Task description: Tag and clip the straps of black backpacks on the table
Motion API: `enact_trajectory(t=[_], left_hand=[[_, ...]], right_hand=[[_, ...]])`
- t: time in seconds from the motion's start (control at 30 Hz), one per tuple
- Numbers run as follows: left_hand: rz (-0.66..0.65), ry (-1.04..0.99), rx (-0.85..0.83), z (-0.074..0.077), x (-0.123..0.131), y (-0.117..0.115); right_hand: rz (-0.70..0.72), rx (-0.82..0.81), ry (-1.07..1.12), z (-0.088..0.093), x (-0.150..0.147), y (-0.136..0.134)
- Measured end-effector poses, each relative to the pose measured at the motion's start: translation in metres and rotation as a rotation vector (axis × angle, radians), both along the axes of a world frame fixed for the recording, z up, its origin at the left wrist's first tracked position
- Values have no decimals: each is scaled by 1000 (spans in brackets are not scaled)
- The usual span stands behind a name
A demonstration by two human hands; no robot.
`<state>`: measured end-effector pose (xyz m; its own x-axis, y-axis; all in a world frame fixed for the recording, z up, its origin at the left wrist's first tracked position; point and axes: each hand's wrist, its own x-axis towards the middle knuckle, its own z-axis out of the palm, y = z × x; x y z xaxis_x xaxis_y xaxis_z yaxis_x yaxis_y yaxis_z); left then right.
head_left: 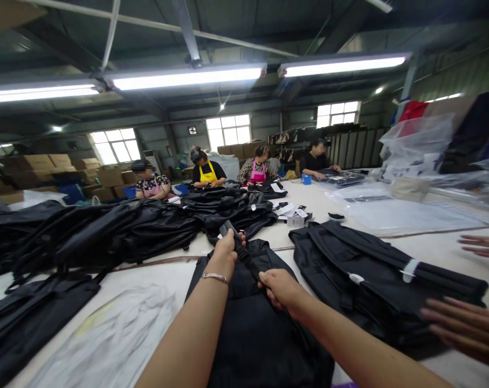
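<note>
A black backpack (pixel 264 328) lies on the white table in front of me. My left hand (pixel 227 249), with a silver bangle at the wrist, is closed around a black strap (pixel 250 264) near the top of this bag. Further down the same strap, my right hand (pixel 280 288) pinches it between thumb and fingers. The strap runs taut between both hands, over the bag's front. A dark flat end of the strap sticks up beyond my left fingers; its details are too small to tell.
Another black backpack (pixel 373 275) lies at right, with a co-worker's hands (pixel 462 323) beside it. Black bags (pixel 107 231) are heaped at left. A clear plastic bag (pixel 118 334) lies near left. Paper tags (pixel 295 213) are scattered ahead. Several people sit across the table.
</note>
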<state>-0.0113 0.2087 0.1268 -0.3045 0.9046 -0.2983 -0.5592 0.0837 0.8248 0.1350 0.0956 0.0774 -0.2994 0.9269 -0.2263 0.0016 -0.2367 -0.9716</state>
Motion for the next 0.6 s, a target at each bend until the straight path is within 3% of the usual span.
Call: enact_trajectory(t=[0.13,0.27,0.43,0.6], left_hand=[[37,76,-168,-31,-2,4],[54,111,-240,-53,10,10],[61,138,-268,-67,26,17],[83,122,-290,-76,27,13]], right_hand=[[-37,140,-43,-7,-4,-14],[-119,181,-107,-8,-4,-32],[-197,113,-101,-5,1,-50],[-204,47,-89,-14,3,-65]])
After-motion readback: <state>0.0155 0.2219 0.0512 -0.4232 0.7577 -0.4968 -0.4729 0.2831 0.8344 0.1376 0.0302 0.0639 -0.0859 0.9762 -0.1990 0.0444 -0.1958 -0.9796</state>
